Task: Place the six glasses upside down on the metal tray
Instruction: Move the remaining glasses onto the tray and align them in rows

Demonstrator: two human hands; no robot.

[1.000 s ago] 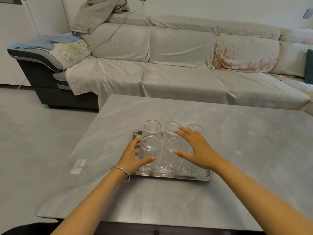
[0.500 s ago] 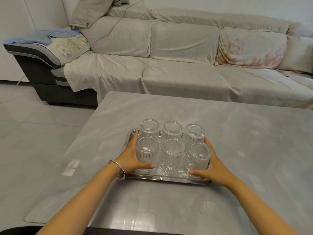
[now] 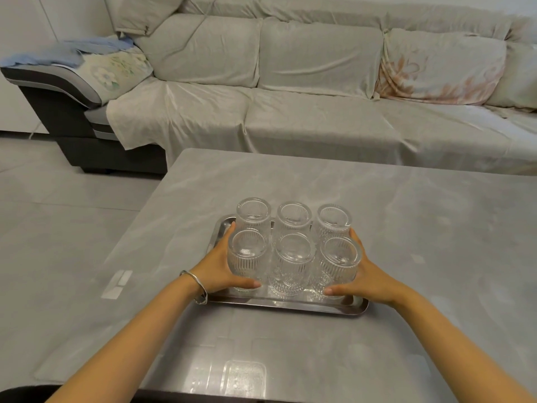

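Several clear ribbed glasses stand upside down in two rows on the metal tray (image 3: 290, 304), which lies on the grey table. My left hand (image 3: 219, 267) wraps the near left glass (image 3: 247, 258) from the left, thumb under its front. My right hand (image 3: 367, 276) cups the near right glass (image 3: 338, 264) from the right. The near middle glass (image 3: 292, 266) stands between them, untouched. Three more glasses (image 3: 293, 218) form the far row.
The grey marble table (image 3: 406, 228) stretches wide to the right and behind the tray. A long sofa (image 3: 290, 82) covered in beige cloth runs along the far side. Tiled floor (image 3: 58, 213) lies to the left.
My right hand came off the tops of the glasses and went around the near right glass. My left hand stayed on the near left glass. The view dipped closer.
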